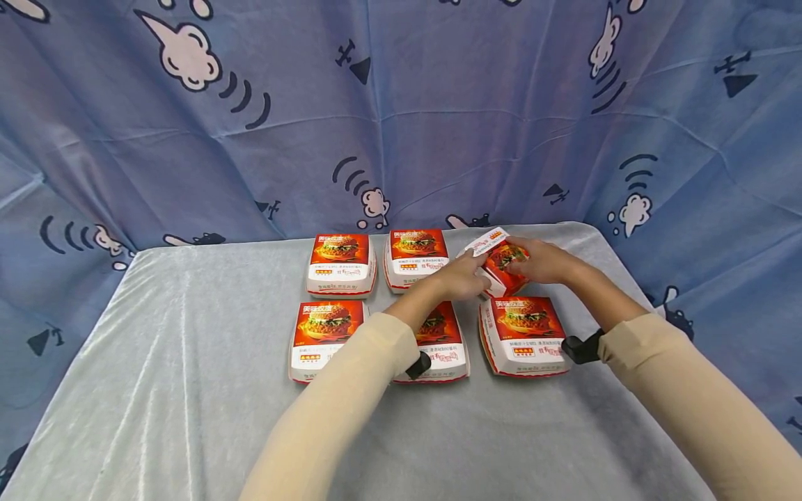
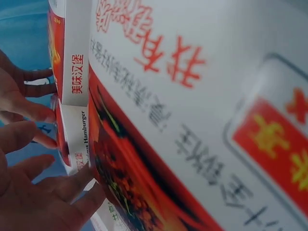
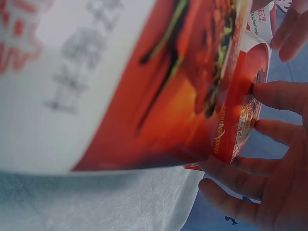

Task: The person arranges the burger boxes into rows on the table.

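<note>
Both hands are on a red-and-white hamburger box [image 1: 495, 259] at the back right, which sits turned and tilted, its printed burger face toward the right. My left hand [image 1: 460, 277] holds its left side, with fingertips at the white edge. From the right, my right hand [image 1: 544, 261] grips the red face; in the right wrist view some fingertips [image 3: 264, 94] press the print and lower fingers reach beneath the box. Right in front of it stands another hamburger box [image 1: 525, 330], upright. The left forearm passes over the front middle box [image 1: 438, 341], partly hiding it.
Two more boxes stand at the back, one at left [image 1: 340, 261] and one in the middle [image 1: 415, 256]. A front left box [image 1: 326, 334] is partly behind the left sleeve. Grey cloth covers the table [image 1: 156, 362]; a patterned blue curtain [image 1: 313, 139] hangs close behind its far edge.
</note>
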Motion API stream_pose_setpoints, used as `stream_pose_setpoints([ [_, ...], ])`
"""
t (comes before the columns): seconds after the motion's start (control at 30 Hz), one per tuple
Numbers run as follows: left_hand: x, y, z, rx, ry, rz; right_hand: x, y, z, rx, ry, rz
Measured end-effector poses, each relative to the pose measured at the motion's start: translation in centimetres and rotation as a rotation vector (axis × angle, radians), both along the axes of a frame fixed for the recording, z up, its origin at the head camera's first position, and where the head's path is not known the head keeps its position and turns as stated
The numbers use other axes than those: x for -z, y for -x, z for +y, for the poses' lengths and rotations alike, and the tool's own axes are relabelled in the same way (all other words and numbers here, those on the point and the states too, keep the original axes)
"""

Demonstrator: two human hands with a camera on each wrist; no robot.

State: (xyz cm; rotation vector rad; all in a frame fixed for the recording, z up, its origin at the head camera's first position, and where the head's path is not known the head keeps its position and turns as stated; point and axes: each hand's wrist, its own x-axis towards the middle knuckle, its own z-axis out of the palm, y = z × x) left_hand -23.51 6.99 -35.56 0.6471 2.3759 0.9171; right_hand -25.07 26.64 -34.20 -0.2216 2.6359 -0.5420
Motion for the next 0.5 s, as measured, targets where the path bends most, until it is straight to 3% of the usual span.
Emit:
stream_pose_setpoints([
  [0.2, -0.1, -0.1, 0.1, 0.016, 0.026, 0.007, 0.1, 0.0, -0.2, 0.02, 0.011, 0.022],
  [0.4, -0.1, -0.1, 0.1, 0.031, 0.032, 0.011, -0.1, -0.6, -0.7, 0.152, -0.025, 0.046],
  [0.5, -0.2, 0.0, 0.0, 0.037, 0.036, 0.017, -0.3, -0.9, -1.2, 0.18, -0.051, 0.029],
])
